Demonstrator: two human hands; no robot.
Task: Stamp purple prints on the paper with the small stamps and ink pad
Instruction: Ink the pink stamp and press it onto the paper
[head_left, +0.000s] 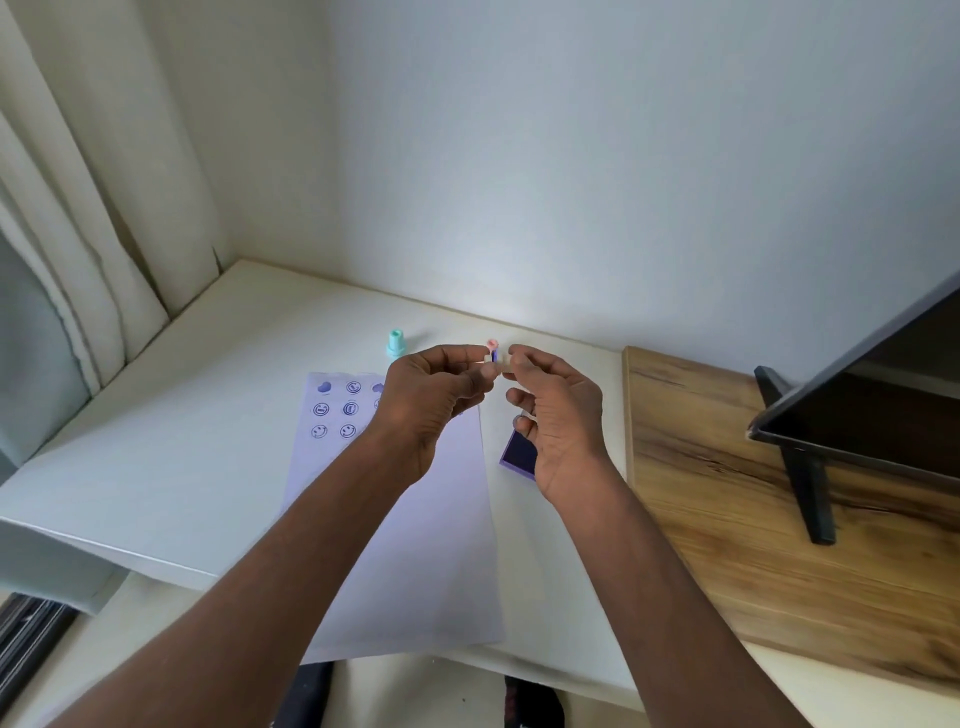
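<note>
A white sheet of paper (415, 540) lies on the white table (171, 447), with several purple prints (335, 410) near its far left corner. Both hands are raised above the paper's far edge. My left hand (431, 405) and my right hand (556, 415) pinch a small cream stamp (492, 364) between their fingertips; its purple inked face shows in the gap. A pink stamp (492, 344) stands on the table just behind them. A teal stamp (396, 344) stands upright beyond the paper. The purple ink pad (517, 451) lies open right of the paper, partly hidden by my right hand.
A wooden board (737, 499) adjoins the table on the right and carries a dark screen on a black stand (852, 415). Curtains (78, 234) hang at the left. The wall stands close behind the table.
</note>
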